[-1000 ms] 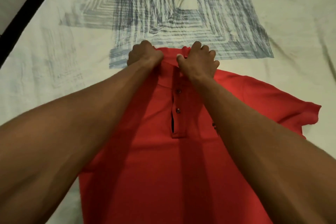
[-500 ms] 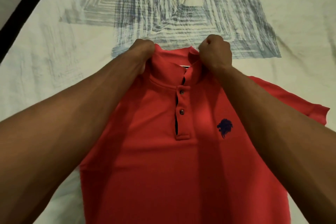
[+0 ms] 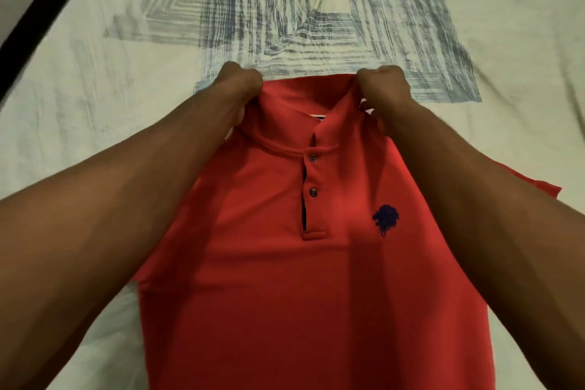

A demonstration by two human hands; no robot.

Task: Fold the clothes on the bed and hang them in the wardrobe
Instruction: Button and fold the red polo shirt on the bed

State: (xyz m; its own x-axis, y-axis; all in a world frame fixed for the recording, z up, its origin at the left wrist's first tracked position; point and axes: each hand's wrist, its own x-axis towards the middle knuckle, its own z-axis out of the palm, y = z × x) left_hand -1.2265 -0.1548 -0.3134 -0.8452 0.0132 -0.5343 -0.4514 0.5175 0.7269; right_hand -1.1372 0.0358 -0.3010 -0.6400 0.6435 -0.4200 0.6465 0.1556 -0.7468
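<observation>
A red polo shirt (image 3: 285, 279) lies front side up on the bed, with two buttons on its placket and a dark blue emblem on the chest. Its collar stands raised between my hands. My left hand (image 3: 235, 85) grips the collar's left end with curled fingers. My right hand (image 3: 384, 87) grips the collar's right end the same way. One sleeve sticks out at the right past my forearm. The other sleeve is hidden under my left arm.
The bed sheet (image 3: 95, 111) is pale with a blue striped square print (image 3: 316, 9) beyond the shirt. A dark bed edge (image 3: 41, 13) runs diagonally at the top left, with light floor past it.
Both hands have moved apart along the collar and lifted it upright. The chest emblem, hidden by my right arm before, now shows.
</observation>
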